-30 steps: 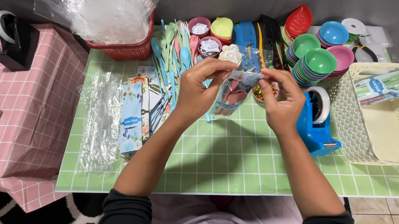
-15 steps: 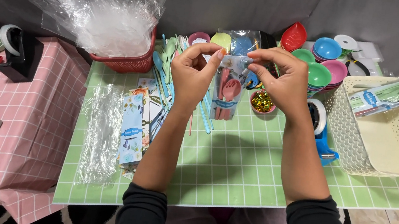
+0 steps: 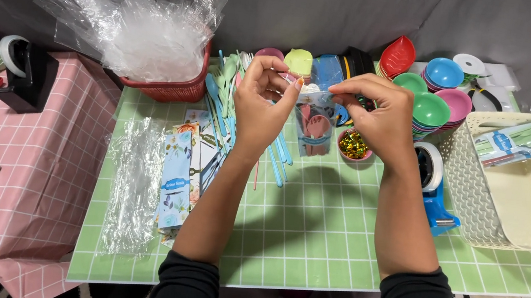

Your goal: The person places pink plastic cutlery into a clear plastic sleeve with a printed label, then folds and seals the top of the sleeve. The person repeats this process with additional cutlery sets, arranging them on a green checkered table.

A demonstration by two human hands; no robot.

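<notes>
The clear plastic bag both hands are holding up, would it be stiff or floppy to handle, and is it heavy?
The clear bag looks thin and crinkly, so probably floppy; the left hand and right hand both pinch its top. It seems to hold only small pink pieces, so likely light. Its glossy film may be slippery.

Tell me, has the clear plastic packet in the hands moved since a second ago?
Yes. The clear plastic packet rose off the green grid tablecloth.

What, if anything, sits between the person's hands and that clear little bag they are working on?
Nothing visible does. The left hand and right hand both pinch the top edge of the small clear plastic bag directly, holding it above the green checked tablecloth.
</notes>
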